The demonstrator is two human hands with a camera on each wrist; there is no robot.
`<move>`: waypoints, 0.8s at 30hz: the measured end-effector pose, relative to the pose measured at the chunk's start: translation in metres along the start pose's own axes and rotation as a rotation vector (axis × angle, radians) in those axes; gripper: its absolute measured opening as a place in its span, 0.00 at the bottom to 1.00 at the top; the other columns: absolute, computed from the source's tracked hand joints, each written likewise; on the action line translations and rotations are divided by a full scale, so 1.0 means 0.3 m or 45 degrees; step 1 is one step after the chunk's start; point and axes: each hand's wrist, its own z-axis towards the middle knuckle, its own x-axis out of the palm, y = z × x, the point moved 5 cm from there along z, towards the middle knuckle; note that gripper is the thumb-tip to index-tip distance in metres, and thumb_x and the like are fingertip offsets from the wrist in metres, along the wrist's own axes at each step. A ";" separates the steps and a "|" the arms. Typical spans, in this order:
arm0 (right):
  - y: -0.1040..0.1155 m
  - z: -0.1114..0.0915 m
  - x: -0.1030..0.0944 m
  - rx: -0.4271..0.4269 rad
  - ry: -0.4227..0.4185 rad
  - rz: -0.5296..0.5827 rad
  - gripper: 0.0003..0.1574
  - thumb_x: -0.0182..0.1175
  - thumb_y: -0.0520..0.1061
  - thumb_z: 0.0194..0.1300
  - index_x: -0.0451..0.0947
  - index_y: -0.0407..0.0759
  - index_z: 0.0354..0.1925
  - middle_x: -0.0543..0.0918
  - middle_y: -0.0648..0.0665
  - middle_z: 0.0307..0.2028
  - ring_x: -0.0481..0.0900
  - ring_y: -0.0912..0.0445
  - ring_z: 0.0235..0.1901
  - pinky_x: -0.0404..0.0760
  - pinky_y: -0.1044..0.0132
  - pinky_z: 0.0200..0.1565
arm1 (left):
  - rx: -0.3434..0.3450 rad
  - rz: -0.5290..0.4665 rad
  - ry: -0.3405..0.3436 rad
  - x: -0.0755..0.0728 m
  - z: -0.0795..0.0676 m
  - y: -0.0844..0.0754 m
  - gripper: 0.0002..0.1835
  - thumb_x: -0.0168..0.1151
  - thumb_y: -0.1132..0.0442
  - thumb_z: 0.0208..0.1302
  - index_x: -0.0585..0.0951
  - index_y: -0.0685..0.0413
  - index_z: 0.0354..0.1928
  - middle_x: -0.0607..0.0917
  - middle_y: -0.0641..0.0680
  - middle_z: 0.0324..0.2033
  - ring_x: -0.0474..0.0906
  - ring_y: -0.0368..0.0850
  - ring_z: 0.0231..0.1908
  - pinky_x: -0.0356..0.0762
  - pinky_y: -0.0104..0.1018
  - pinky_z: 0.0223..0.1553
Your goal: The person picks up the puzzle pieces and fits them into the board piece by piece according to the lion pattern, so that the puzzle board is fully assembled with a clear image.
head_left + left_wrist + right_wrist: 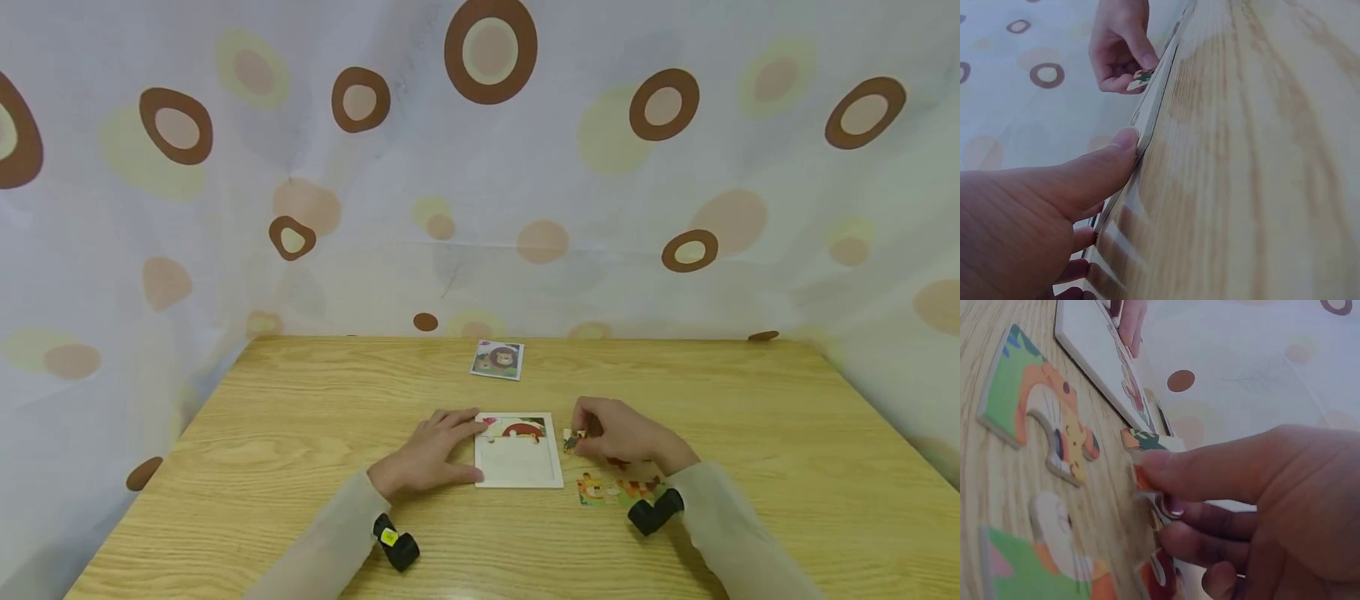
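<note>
A square white puzzle board (517, 483) lies on the table, with a few pieces fitted along its top. My left hand (435, 454) rests along its left side, fingers extended, the thumb touching the lower left corner and a fingertip on the upper left part. In the left wrist view the thumb (1091, 175) presses the board's edge. Just right of the board, my right hand (618, 429) pinches a puzzle piece (1144, 440) with green, white and orange on it, between thumb and curled fingers. Loose puzzle pieces (590, 490) with orange animal pictures lie below that hand.
Behind the board lies a square picture card (497, 360) showing a lion. The wooden table (337, 392) ends at a spotted curtain (487, 167) at the back and sides. Another loose piece (1054, 550) lies on the table in the right wrist view.
</note>
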 end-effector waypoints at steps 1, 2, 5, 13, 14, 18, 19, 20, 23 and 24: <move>-0.001 0.002 0.000 -0.002 -0.013 0.015 0.08 0.62 0.39 0.64 0.71 0.40 0.35 0.74 0.49 0.27 0.68 0.63 0.22 0.71 0.69 0.29 | -0.003 -0.002 -0.001 -0.001 -0.001 0.000 0.36 0.65 0.48 0.62 0.67 0.55 0.69 0.60 0.59 0.72 0.54 0.59 0.69 0.53 0.62 0.64; -0.003 0.006 0.000 -0.005 -0.029 0.033 0.08 0.61 0.39 0.65 0.70 0.40 0.35 0.74 0.49 0.26 0.67 0.63 0.22 0.71 0.69 0.28 | -0.004 -0.001 -0.002 -0.002 -0.001 0.000 0.36 0.65 0.48 0.62 0.67 0.55 0.69 0.60 0.59 0.72 0.54 0.59 0.69 0.53 0.62 0.64; 0.000 0.017 0.005 -0.042 -0.082 0.119 0.07 0.59 0.38 0.67 0.70 0.37 0.39 0.75 0.48 0.27 0.69 0.62 0.21 0.72 0.69 0.26 | 0.006 0.001 -0.005 -0.003 -0.001 -0.003 0.36 0.65 0.48 0.62 0.67 0.54 0.69 0.60 0.59 0.72 0.55 0.59 0.68 0.53 0.62 0.64; 0.060 0.081 0.075 -0.156 -0.088 0.170 0.08 0.59 0.40 0.68 0.76 0.40 0.44 0.78 0.47 0.32 0.71 0.63 0.26 0.72 0.70 0.31 | 0.001 -0.015 -0.002 0.005 -0.002 0.003 0.36 0.65 0.47 0.62 0.67 0.53 0.69 0.60 0.59 0.72 0.54 0.59 0.68 0.54 0.62 0.63; 0.066 0.091 0.086 -0.159 -0.079 0.171 0.07 0.59 0.41 0.68 0.77 0.40 0.44 0.79 0.47 0.32 0.71 0.63 0.26 0.73 0.70 0.31 | -0.003 -0.013 -0.005 0.005 -0.001 0.006 0.36 0.65 0.48 0.62 0.67 0.53 0.69 0.60 0.59 0.72 0.54 0.59 0.68 0.54 0.62 0.63; 0.085 0.127 0.116 -0.145 -0.071 0.176 0.07 0.59 0.40 0.68 0.79 0.41 0.43 0.80 0.48 0.31 0.73 0.63 0.25 0.73 0.70 0.29 | -0.001 -0.002 -0.010 0.004 -0.001 0.014 0.36 0.64 0.47 0.62 0.67 0.52 0.69 0.60 0.58 0.72 0.54 0.58 0.68 0.54 0.62 0.63; 0.090 0.135 0.122 -0.144 -0.073 0.165 0.06 0.60 0.40 0.67 0.79 0.41 0.43 0.80 0.48 0.30 0.72 0.63 0.24 0.73 0.70 0.29 | 0.001 0.001 -0.009 0.004 0.000 0.016 0.36 0.64 0.47 0.62 0.67 0.52 0.69 0.60 0.58 0.72 0.54 0.58 0.69 0.53 0.62 0.63; 0.095 0.141 0.126 -0.139 -0.078 0.150 0.06 0.60 0.40 0.67 0.79 0.42 0.43 0.80 0.49 0.30 0.72 0.63 0.24 0.72 0.70 0.29 | 0.002 0.002 -0.006 0.005 0.000 0.017 0.36 0.64 0.47 0.62 0.67 0.51 0.69 0.60 0.58 0.72 0.54 0.58 0.69 0.53 0.62 0.64; 0.104 0.157 0.137 -0.122 -0.093 0.115 0.05 0.61 0.40 0.66 0.79 0.44 0.41 0.79 0.51 0.28 0.71 0.63 0.24 0.72 0.70 0.29 | 0.008 0.005 -0.006 0.004 0.002 0.015 0.36 0.64 0.47 0.62 0.67 0.52 0.69 0.60 0.58 0.72 0.54 0.58 0.69 0.53 0.63 0.63; 0.107 0.162 0.140 -0.121 -0.098 0.106 0.05 0.61 0.40 0.65 0.80 0.44 0.41 0.79 0.51 0.28 0.70 0.63 0.24 0.72 0.71 0.29 | 0.007 0.005 -0.003 0.004 0.003 0.015 0.36 0.64 0.47 0.62 0.67 0.52 0.69 0.60 0.58 0.72 0.54 0.58 0.69 0.53 0.63 0.63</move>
